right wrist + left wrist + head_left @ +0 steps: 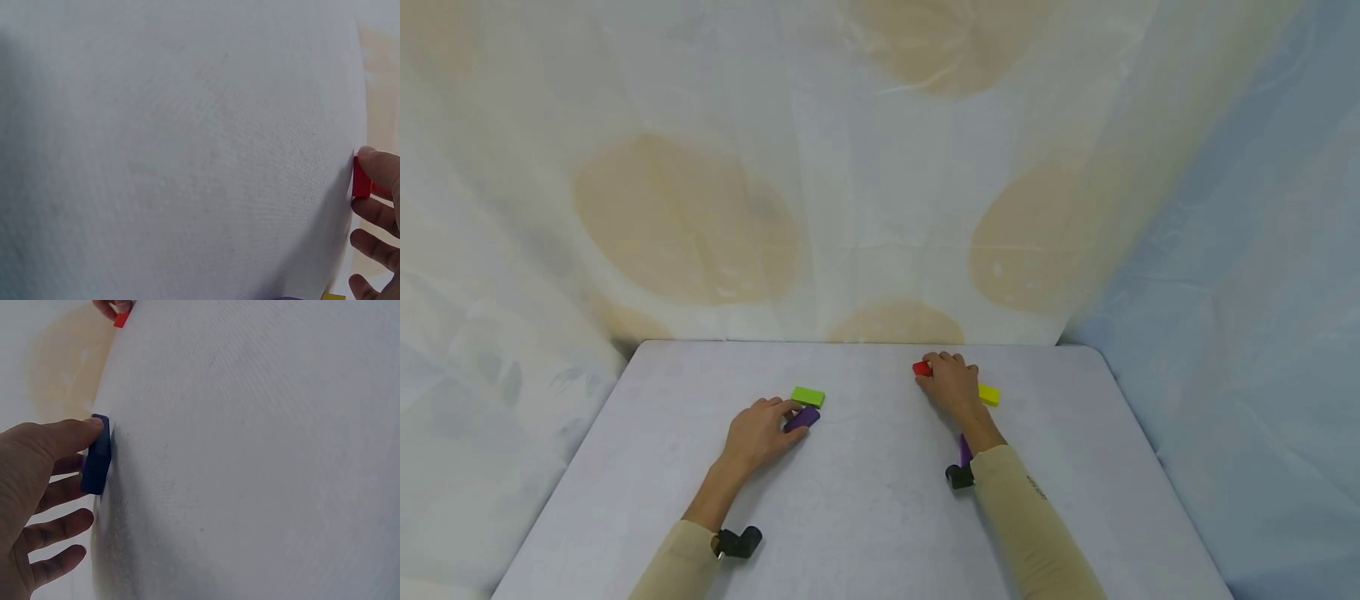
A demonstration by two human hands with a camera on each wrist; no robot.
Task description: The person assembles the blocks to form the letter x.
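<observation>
My left hand (781,417) lies on the white table (865,500), pinching a purple block (802,417) between thumb and fingers. In the left wrist view the thumb of that hand (84,445) sits on the top end of the purple block (95,456), with the fingers behind it. A green block (808,396) lies just beyond. My right hand (936,367) pinches a red block (921,368) near the far edge. The right wrist view shows the red block (360,178) between the thumb and a finger of that hand (371,187). A yellow block (988,394) lies beside the hand.
Another purple piece (964,450) lies under my right wrist. Black wrist cameras (737,542) sit on both forearms. A draped sheet with beige spots (880,208) hangs behind and around the table. The table's far edge runs just beyond the blocks.
</observation>
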